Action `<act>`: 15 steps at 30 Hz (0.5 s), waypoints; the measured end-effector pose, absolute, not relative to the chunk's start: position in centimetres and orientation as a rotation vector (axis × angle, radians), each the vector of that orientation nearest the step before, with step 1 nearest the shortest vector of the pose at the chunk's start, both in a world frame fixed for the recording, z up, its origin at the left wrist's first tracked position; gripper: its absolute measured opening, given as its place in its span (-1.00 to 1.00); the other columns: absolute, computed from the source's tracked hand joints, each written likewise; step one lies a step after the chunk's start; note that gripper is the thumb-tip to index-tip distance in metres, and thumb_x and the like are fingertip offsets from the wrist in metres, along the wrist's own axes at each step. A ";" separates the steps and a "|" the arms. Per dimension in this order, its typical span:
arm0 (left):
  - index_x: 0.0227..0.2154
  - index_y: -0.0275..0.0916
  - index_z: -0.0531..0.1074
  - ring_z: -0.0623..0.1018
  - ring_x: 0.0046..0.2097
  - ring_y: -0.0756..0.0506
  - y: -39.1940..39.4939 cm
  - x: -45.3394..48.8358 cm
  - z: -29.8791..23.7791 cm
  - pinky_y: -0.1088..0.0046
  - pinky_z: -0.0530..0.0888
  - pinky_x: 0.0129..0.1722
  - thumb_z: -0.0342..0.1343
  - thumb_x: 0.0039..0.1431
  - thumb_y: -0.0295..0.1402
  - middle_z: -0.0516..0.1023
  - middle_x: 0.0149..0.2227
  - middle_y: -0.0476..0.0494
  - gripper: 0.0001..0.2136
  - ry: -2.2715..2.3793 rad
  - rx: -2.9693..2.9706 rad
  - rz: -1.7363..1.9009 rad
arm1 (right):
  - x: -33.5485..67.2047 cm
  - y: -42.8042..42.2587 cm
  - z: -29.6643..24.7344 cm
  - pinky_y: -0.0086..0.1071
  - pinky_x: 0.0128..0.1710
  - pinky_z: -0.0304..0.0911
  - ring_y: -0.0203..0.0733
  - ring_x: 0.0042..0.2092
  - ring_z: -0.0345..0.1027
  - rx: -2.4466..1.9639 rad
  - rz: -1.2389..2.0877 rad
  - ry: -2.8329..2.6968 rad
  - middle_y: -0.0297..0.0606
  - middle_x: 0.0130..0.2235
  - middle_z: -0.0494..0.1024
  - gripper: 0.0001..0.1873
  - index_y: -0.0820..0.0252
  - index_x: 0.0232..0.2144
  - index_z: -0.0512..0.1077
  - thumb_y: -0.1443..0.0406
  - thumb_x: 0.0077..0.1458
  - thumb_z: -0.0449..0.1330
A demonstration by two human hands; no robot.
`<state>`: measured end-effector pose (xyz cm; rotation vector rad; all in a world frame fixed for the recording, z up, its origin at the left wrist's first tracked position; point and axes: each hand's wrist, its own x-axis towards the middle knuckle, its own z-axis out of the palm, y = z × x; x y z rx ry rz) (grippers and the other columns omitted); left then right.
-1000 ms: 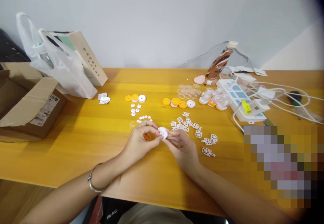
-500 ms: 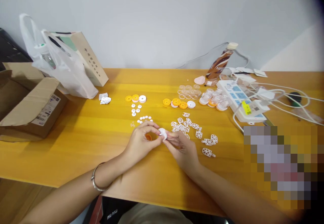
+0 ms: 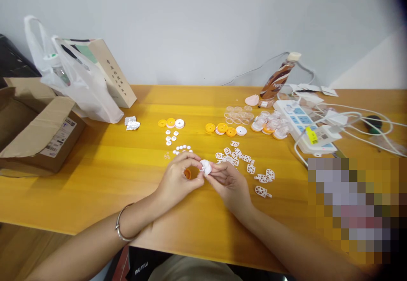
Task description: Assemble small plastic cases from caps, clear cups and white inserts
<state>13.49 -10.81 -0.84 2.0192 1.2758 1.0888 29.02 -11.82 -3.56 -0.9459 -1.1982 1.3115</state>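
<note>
Both my hands meet over the middle of the yellow wooden table (image 3: 95, 175). My left hand (image 3: 178, 179) is curled, with an orange round piece (image 3: 187, 173) tucked in its palm and its fingertips on a small white plastic piece (image 3: 206, 167). My right hand (image 3: 230, 183) pinches the same white piece from the other side. Just right of my hands lie several white lattice-shaped parts (image 3: 241, 159). Small white discs (image 3: 182, 148) lie just beyond my left hand.
Orange and white rings (image 3: 171, 123) and more rings (image 3: 224, 129) sit mid-table, clear rings (image 3: 237, 114) behind. A power strip (image 3: 305, 126) with cables and a bottle (image 3: 276, 79) are at right. A cardboard box (image 3: 34, 132), plastic bag (image 3: 79, 86) and foil scraps (image 3: 131, 123) are left.
My hands have stayed in place, only turning the white piece slightly between the fingertips. The view has shifted a little.
</note>
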 end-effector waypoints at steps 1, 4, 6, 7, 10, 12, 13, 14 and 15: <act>-0.40 -0.23 0.47 0.47 -0.21 -0.06 -10.8 13.5 -0.8 0.36 0.39 -0.13 0.15 -0.07 -0.52 0.48 -0.25 -0.11 -0.88 1.272 2.031 1.094 | 29.0 -11.8 -3.5 -0.26 -0.12 0.42 -0.19 -0.22 0.50 -0.952 1.319 -1.186 -0.27 -0.24 0.58 -0.80 0.12 -0.42 0.32 0.32 -0.12 0.29; -0.39 -0.23 0.47 0.47 -0.19 -0.07 -10.9 13.5 -0.6 0.35 0.38 -0.12 0.14 -0.02 -0.49 0.47 -0.25 -0.12 -0.89 1.268 2.030 1.099 | 29.1 -11.7 -3.2 -0.28 -0.14 0.43 -0.21 -0.26 0.51 -0.969 1.344 -1.155 -0.28 -0.29 0.59 -0.79 0.12 -0.42 0.34 0.32 -0.15 0.31; -0.38 -0.23 0.48 0.47 -0.19 -0.07 -10.8 13.4 -0.6 0.35 0.39 -0.13 0.14 0.00 -0.46 0.48 -0.25 -0.13 -0.91 1.268 2.008 1.094 | 29.1 -11.6 -3.2 -0.29 -0.16 0.44 -0.20 -0.27 0.51 -0.977 1.356 -1.133 -0.29 -0.33 0.59 -0.77 0.12 -0.42 0.35 0.31 -0.17 0.33; -0.38 -0.23 0.48 0.47 -0.19 -0.07 -10.8 13.4 -0.6 0.35 0.39 -0.13 0.14 0.01 -0.45 0.48 -0.25 -0.14 -0.91 1.266 1.995 1.097 | 29.1 -11.6 -3.1 -0.29 -0.16 0.44 -0.20 -0.27 0.51 -0.978 1.361 -1.122 -0.29 -0.34 0.59 -0.76 0.12 -0.42 0.35 0.30 -0.19 0.33; -0.39 -0.23 0.49 0.47 -0.19 -0.07 -10.7 13.3 -0.8 0.35 0.39 -0.13 0.16 0.02 -0.41 0.49 -0.25 -0.14 -0.93 1.254 1.952 1.119 | 29.2 -11.4 -3.1 -0.30 -0.18 0.44 -0.20 -0.29 0.51 -0.970 1.373 -1.095 -0.31 -0.36 0.59 -0.74 0.13 -0.43 0.36 0.29 -0.21 0.35; -0.40 -0.22 0.50 0.47 -0.19 -0.07 -10.6 13.3 -1.0 0.34 0.39 -0.11 0.18 0.02 -0.40 0.49 -0.26 -0.14 -0.94 1.249 1.921 1.137 | 29.2 -11.4 -3.0 -0.30 -0.19 0.44 -0.21 -0.31 0.51 -0.965 1.384 -1.087 -0.31 -0.37 0.59 -0.74 0.13 -0.43 0.36 0.30 -0.22 0.36; -0.41 -0.22 0.50 0.47 -0.19 -0.07 -10.6 13.3 -1.0 0.34 0.39 -0.11 0.19 0.01 -0.40 0.49 -0.27 -0.13 -0.95 1.248 1.904 1.145 | 29.2 -11.4 -3.0 -0.30 -0.20 0.44 -0.21 -0.32 0.51 -0.964 1.389 -1.083 -0.31 -0.37 0.59 -0.74 0.13 -0.43 0.36 0.30 -0.22 0.36; -0.42 -0.22 0.50 0.47 -0.19 -0.07 -10.6 13.4 -1.0 0.33 0.38 -0.11 0.20 0.00 -0.40 0.49 -0.27 -0.13 -0.95 1.249 1.884 1.150 | 29.2 -11.4 -2.9 -0.30 -0.20 0.44 -0.21 -0.32 0.51 -0.963 1.393 -1.078 -0.32 -0.38 0.59 -0.74 0.13 -0.43 0.36 0.30 -0.23 0.36; -0.44 -0.22 0.50 0.47 -0.19 -0.07 -10.6 13.4 -1.0 0.34 0.38 -0.11 0.20 -0.01 -0.40 0.49 -0.28 -0.13 -0.96 1.248 1.860 1.156 | 29.2 -11.4 -2.9 -0.30 -0.21 0.44 -0.21 -0.32 0.50 -0.961 1.397 -1.074 -0.32 -0.38 0.59 -0.74 0.12 -0.44 0.37 0.30 -0.23 0.36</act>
